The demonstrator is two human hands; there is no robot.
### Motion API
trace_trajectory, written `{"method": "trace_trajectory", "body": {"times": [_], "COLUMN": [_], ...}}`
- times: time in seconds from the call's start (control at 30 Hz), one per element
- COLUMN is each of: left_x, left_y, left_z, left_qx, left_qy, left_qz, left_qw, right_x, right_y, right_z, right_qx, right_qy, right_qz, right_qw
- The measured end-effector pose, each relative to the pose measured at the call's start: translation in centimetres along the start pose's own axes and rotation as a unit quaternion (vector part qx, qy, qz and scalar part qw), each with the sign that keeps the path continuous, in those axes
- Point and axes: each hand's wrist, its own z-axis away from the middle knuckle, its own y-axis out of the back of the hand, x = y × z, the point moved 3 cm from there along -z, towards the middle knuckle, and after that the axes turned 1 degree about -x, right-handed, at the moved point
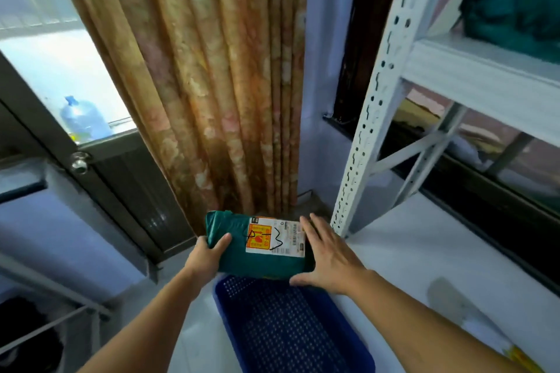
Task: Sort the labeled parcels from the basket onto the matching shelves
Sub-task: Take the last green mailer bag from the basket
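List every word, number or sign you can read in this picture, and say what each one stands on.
"A-3" or "P-3", handwritten in black marker, first character unclear: on the shipping label of the green parcel held by the left hand and right hand.
Printed text and barcodes on that label: too small and blurred to read.
Nothing else is legible.

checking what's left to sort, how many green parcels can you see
2. One green parcel is held between the left hand and right hand above the blue basket; another lies on the upper shelf. More may be hidden.

Teal parcel (260, 248) with white-and-orange label (274, 236), perforated blue basket (291, 327), mottled gold-and-pink curtain (212, 70), white shelf (472, 85).
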Motion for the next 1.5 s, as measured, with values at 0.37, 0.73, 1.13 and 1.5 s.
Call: {"method": "trace_trajectory", "body": {"times": [0.37, 0.73, 1.13, 1.5], "left_x": [-1.3, -4.5, -8.1, -14.0], "left_y": [-5.5, -12.3, -24.3, -36.8], "left_z": [6.5, 14.2, 29.0, 44.5], "left_qx": [-0.129, -0.285, -0.449, -0.489], "left_qy": [-0.023, -0.142, -0.274, -0.307], "left_qz": [0.004, -0.171, -0.346, -0.376], "left_qw": [0.991, 0.932, 0.777, 0.725], "right_x": [1.7, 0.4, 2.1, 6.8], "right_y": [-4.4, -10.3, -13.4, -17.3], "right_z": [12.8, 28.8, 50.8, 69.3], "right_qx": [-0.056, 0.077, 0.201, 0.187], "right_qy": [-0.222, -0.382, -0.543, -0.654], "right_qz": [-0.310, -0.361, -0.342, -0.258], "right_qw": [0.923, 0.847, 0.740, 0.687]}}
